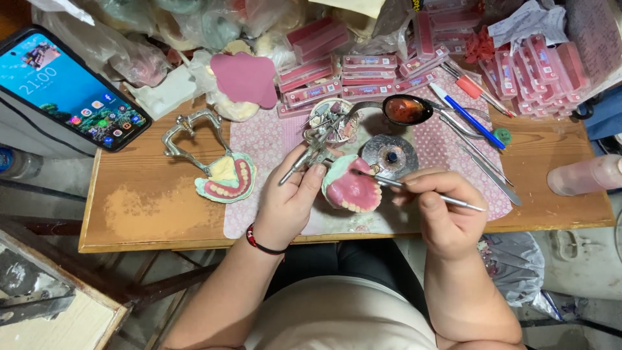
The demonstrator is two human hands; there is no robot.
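My left hand grips a metal articulator frame that carries a pink wax denture with a row of teeth on a pale green plaster base. My right hand holds a thin metal wax instrument like a pen. Its tip touches the pink wax near the top of the denture. A second denture model on a metal articulator lies on the wooden table, to the left of my left hand.
A smartphone with a lit screen leans at the far left. A spoon of dark liquid, a round metal dish, several hand tools, stacks of pink tooth cards and a pink bottle crowd the back and right.
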